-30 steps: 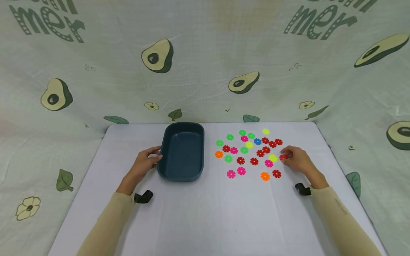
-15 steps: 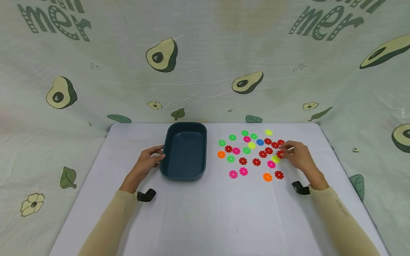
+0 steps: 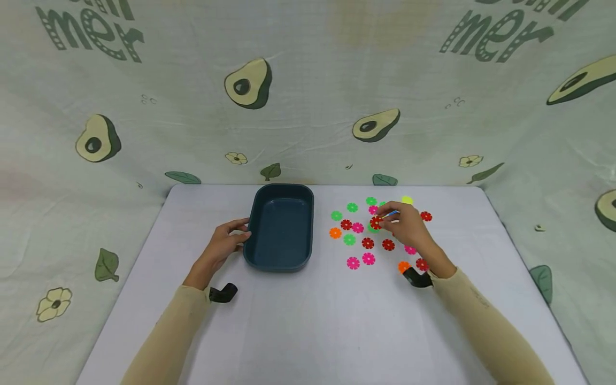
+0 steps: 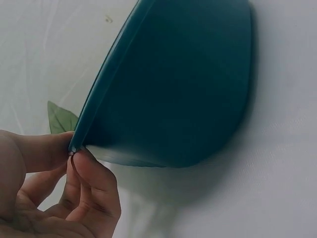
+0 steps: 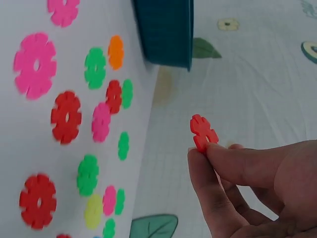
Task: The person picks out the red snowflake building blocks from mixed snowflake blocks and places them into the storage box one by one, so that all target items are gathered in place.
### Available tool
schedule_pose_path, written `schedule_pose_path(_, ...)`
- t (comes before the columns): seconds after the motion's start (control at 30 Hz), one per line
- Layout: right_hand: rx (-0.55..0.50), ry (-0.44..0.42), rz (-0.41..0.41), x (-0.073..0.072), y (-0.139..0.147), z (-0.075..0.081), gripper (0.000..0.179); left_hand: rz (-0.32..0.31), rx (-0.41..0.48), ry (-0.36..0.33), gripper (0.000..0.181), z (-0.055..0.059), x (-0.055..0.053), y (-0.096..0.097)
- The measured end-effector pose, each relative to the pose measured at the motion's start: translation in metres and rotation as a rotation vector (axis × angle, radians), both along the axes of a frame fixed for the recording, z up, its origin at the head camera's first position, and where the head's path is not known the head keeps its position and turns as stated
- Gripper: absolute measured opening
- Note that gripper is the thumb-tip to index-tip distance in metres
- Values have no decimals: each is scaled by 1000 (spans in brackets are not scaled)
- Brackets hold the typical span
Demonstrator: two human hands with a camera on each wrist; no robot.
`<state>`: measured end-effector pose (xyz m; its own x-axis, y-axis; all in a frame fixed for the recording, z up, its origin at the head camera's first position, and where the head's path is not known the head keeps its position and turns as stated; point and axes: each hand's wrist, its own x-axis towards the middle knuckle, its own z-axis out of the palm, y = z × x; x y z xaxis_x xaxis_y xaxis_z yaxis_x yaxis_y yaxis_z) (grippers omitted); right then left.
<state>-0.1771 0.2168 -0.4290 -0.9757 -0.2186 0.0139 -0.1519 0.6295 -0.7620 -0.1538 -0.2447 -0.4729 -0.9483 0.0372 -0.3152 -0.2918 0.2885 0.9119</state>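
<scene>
My left hand (image 3: pixel 223 247) pinches the left rim of a dark teal rectangular tray (image 3: pixel 246 227) between thumb and fingers. In the left wrist view, the tray's outer wall (image 4: pixel 183 84) fills much of the picture, with the rim between my fingertips. A red flower-shaped plastic disc (image 5: pixel 200 126) with a notched edge is pinched between thumb and forefinger of my right hand (image 3: pixel 406 222). That hand is above the scattered discs, right of the tray, and hides some of them.
Several flat notched discs lie on the white table (image 3: pixel 298 331): pink (image 3: pixel 353 262), green (image 3: pixel 349 239), orange (image 3: pixel 335 232), yellow (image 3: pixel 407 200) and red (image 3: pixel 368 243). An avocado-print cloth (image 3: pixel 308 107) hangs behind and at both sides.
My right hand has picked up a red disc at the right edge of the group and carried it left over the others. The left hand stays on the tray rim.
</scene>
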Motion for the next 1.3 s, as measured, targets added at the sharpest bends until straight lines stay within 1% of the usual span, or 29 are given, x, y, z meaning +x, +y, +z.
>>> schedule_pose_path(0.17,-83,-9,70,-5,-32,-3,26,-5,-1,3,51,0,-1,0)
schedule_pose_path(0.37,-141,-40,111,-9,-73,-4,25,-12,1,6,50,2,-1,-1)
schedule_pose_path(0.57,-180,-48,158,-17,-110,-6,24,-26,-6,11,50,5,1,0)
schedule_pose_path(0.67,-217,-61,180,-20,-125,-3,25,-24,-4,5,51,6,1,0)
schedule_pose_path(0.8,-264,-108,177,-27,-146,1,27,-19,-8,-2,51,5,0,1)
schedule_pose_path(0.9,-289,-142,167,-33,-163,2,28,-17,-16,-3,51,3,0,-1)
schedule_pose_path(1.07,-256,-161,144,-45,-189,-2,28,-15,-13,3,51,1,0,-1)
schedule_pose_path(1.3,-198,-176,110,-60,-216,-7,30,-12,-9,0,51,2,-2,1)
